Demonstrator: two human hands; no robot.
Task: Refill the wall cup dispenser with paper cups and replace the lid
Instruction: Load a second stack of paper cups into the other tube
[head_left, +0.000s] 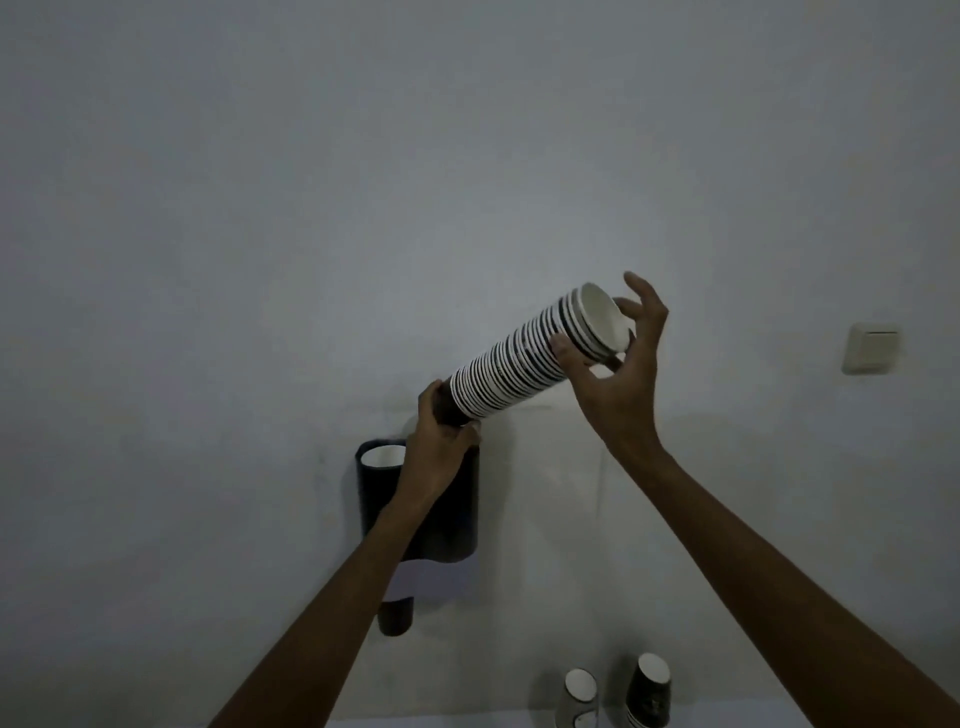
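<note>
A long stack of dark paper cups with white rims (519, 364) is held slanted in front of the wall, open end up to the right. My left hand (441, 431) grips its lower end. My right hand (618, 364) holds the upper end near the top rim with thumb and fingers. Just below the left hand hangs the dark wall cup dispenser (457, 519), its top open with a white cup mouth (383, 456) showing inside. A dark cup (396, 616) pokes out of its bottom. No lid is visible.
Two short stacks of paper cups (581, 696) (648, 691) stand on a surface at the bottom right. A light switch (872, 347) sits on the wall at the right. The plain wall fills the rest of the view.
</note>
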